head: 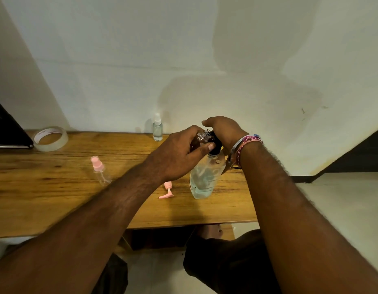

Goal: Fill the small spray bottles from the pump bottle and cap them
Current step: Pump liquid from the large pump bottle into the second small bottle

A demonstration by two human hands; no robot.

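A clear pump bottle (206, 177) with a black pump head stands on the wooden table (56, 187). My left hand (179, 153) grips a small clear spray bottle (202, 135) held up against the black pump spout. My right hand (223, 129) rests over the top of the pump head, fingers curled on it. A loose pink spray cap (167, 190) lies on the table left of the pump bottle. A small clear bottle with a pink cap (100, 170) stands further left. A capped clear spray bottle (157, 127) stands by the wall.
A roll of clear tape (50, 138) sits at the back left beside a dark flat object (8, 128). The table's right edge runs just right of the pump bottle. The white wall stands close behind the table. My knees show under the front edge.
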